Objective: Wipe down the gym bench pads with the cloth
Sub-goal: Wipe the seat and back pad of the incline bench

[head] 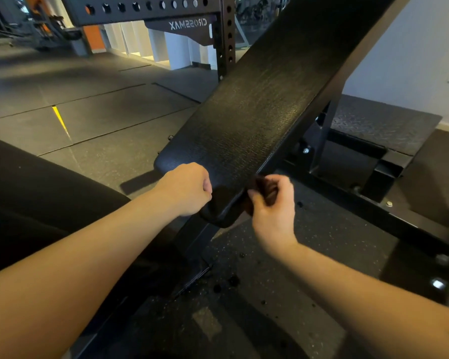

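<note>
Back pad (257,112): black, grained cover, tilted, rising from lower centre to upper right | cloth (257,188): dark, bunched small, pinched in right hand (272,211), touching pad's lower right edge

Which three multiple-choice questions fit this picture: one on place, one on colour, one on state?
1. Where on the textured vinyl bench pad does the right hand hold the dark bunched cloth?
A. its upper end
B. its right edge, near the lower end
C. the middle of its face

2. What colour is the bench pad?
A. red
B. white
C. black

3. How does the pad stand?
A. inclined
B. flat
C. vertical

Answers:
1 B: the cloth meets the right edge by the lower end.
2 C: its face is black.
3 A: it slopes upward.
</note>
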Motion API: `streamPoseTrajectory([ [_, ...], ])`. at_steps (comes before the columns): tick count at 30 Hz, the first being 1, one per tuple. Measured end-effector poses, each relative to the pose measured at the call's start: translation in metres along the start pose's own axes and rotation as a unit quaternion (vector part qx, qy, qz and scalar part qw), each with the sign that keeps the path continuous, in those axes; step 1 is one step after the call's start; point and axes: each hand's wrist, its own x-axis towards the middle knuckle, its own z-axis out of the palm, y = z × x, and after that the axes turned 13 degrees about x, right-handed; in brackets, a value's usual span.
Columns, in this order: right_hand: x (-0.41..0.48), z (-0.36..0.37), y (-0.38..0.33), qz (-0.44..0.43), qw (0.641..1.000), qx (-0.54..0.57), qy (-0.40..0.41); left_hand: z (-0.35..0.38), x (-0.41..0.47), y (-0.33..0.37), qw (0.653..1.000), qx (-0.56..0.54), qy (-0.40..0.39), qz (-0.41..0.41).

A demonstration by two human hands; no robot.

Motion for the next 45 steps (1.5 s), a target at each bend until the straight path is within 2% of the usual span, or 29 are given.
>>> streamPoseTrajectory([
  [2,0.006,-0.001,-0.002,-0.027,1.000,-0.003,0.006,0.001,0.001,-0.002,1.000,-0.003,0.004,-0.005],
  [7,-0.049,0.015,0.017,-0.044,0.995,-0.028,-0.083,0.001,0.005,-0.005,1.000,-0.011,0.002,-0.023],
  [13,-0.021,-0.004,0.018,-0.177,0.966,-0.120,-0.148,0.000,0.012,0.000,0.999,-0.027,0.004,-0.034],
  [16,0.013,-0.011,0.007,-0.230,0.955,-0.140,-0.123,0.001,0.018,0.006,0.999,-0.036,0.003,-0.026],
  [18,0.043,-0.018,-0.005,-0.241,0.958,-0.139,-0.072,-0.001,0.020,0.009,0.999,-0.039,0.015,-0.023],
  [21,0.080,-0.029,-0.017,-0.209,0.970,-0.123,0.009,-0.004,0.022,0.013,0.998,-0.056,0.018,-0.015],
  [23,0.082,-0.028,-0.014,-0.198,0.974,-0.110,0.026,-0.005,0.024,0.015,0.998,-0.062,0.018,-0.009],
  [28,0.020,-0.001,0.012,-0.195,0.979,-0.046,-0.027,-0.007,0.030,0.020,0.997,-0.074,0.032,-0.021],
  [35,-0.024,0.020,0.039,-0.142,0.990,-0.003,-0.018,0.006,0.026,0.017,0.991,-0.119,0.056,-0.033],
  [38,-0.048,0.031,0.044,-0.093,0.995,0.018,0.002,0.018,0.021,0.011,0.981,-0.171,0.075,-0.050],
  [42,-0.069,0.041,0.048,-0.041,0.999,-0.018,0.014,0.034,0.005,0.009,0.969,-0.210,0.090,-0.091],
  [45,-0.083,0.052,0.036,0.119,0.993,0.027,-0.003,0.036,-0.011,0.010,0.961,-0.232,0.088,-0.124],
])
